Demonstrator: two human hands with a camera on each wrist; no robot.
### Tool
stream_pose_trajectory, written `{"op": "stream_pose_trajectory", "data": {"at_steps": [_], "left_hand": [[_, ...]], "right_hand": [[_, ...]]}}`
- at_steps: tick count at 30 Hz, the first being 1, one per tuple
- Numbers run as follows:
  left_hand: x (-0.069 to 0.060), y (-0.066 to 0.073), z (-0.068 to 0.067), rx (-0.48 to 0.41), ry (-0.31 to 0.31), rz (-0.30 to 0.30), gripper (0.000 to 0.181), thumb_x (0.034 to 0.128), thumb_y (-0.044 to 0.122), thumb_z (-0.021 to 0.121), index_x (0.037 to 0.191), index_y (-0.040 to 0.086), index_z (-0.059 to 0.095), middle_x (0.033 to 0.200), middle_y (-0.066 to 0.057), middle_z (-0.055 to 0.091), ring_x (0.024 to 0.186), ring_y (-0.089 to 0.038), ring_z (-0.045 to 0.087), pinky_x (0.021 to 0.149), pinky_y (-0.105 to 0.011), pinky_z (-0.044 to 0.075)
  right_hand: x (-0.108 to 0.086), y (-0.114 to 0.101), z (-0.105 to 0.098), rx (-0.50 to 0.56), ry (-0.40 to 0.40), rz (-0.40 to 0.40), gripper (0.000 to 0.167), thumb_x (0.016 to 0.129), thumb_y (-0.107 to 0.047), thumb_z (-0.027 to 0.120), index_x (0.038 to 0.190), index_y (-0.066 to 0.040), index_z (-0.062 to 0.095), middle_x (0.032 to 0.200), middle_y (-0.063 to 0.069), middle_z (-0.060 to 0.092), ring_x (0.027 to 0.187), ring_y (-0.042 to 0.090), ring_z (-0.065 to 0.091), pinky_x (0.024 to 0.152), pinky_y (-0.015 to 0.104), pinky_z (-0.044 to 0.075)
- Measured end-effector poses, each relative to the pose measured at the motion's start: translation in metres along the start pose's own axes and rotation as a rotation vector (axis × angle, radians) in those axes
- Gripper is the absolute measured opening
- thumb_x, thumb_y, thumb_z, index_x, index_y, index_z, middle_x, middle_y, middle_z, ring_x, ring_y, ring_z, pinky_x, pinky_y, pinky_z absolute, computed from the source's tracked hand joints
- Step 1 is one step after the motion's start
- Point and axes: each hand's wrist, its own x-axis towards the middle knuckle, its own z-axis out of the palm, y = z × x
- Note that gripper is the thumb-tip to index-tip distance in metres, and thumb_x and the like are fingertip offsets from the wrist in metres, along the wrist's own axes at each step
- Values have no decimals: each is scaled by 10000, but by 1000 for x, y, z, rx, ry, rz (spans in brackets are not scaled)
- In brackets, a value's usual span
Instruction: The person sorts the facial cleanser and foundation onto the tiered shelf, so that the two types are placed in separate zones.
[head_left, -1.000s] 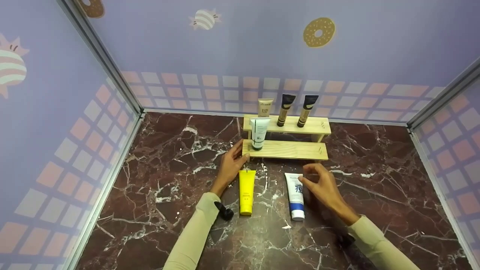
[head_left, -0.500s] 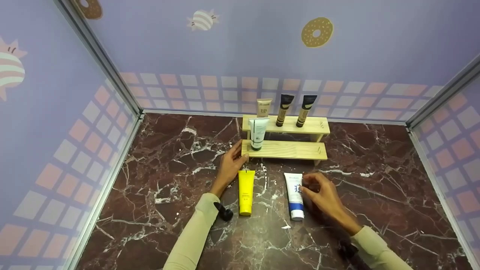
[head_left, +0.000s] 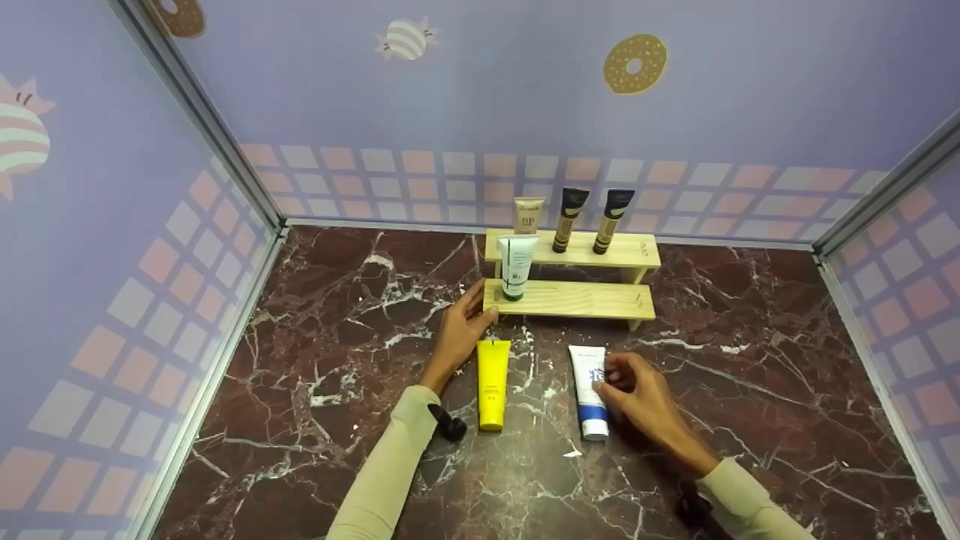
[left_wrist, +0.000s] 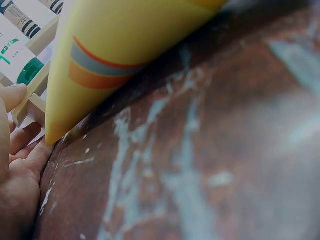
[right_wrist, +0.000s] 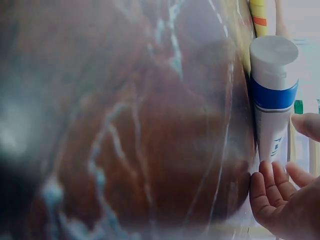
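My left hand [head_left: 459, 334] holds the left end of a two-tier wooden rack [head_left: 585, 300], thumb at the front of the lower tier and fingers behind it; the left wrist view shows the thumb [left_wrist: 12, 95] against the board. A white tube with a blue band [head_left: 590, 390] lies face up on the table, cap toward me. Beside its right edge is my right hand [head_left: 649, 401], thumb over the tube's face and fingertips at its side. In the right wrist view a gap separates the thumb from the fingers [right_wrist: 272, 187]; firm contact is unclear.
A yellow tube [head_left: 493, 386] lies near my left wrist. A pale green-capped tube [head_left: 517, 266] stands on the lower tier. On the upper tier stand a beige tube [head_left: 529, 215] and two black-and-gold tubes [head_left: 568, 219]. Purple walls [head_left: 480, 90] enclose the marbled table [head_left: 360, 465].
My right hand has come down and toward me along the white tube's right side, its thumb now lower on the face. The left hand and the tubes stay where they were.
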Motion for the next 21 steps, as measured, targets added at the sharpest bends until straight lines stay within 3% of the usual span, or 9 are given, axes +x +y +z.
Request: {"op": "stream_pose_trajectory", "data": {"at_steps": [10,17,21], "left_hand": [[0,1,1,6,8,-4,674,1078,102,731,1664,-38,429,1608,-250,547,1482,-388,561,1224,-511,480],[0,1,1,7,3,-4,672,1083,104,725,1665,-43,423,1605,-263,545,1480,-396,562,1221,-507,483],[-1,1,0,1,-1,0,675,1086,111,723,1666,-49,416,1613,-266,534,1487,-401,552,1225,-510,478]], "right_hand": [[-1,-3,8,-36,17,12,488,900,-72,918,1304,61,679,1096,158,715,964,274,675,866,323,615],[-1,-8,13,-83,7,40,564,905,-155,930,1350,72,669,1127,156,732,988,294,694,918,446,612],[-2,-10,17,-90,-4,53,607,905,-174,928,1380,82,650,1102,150,736,982,290,695,921,458,609]]}}
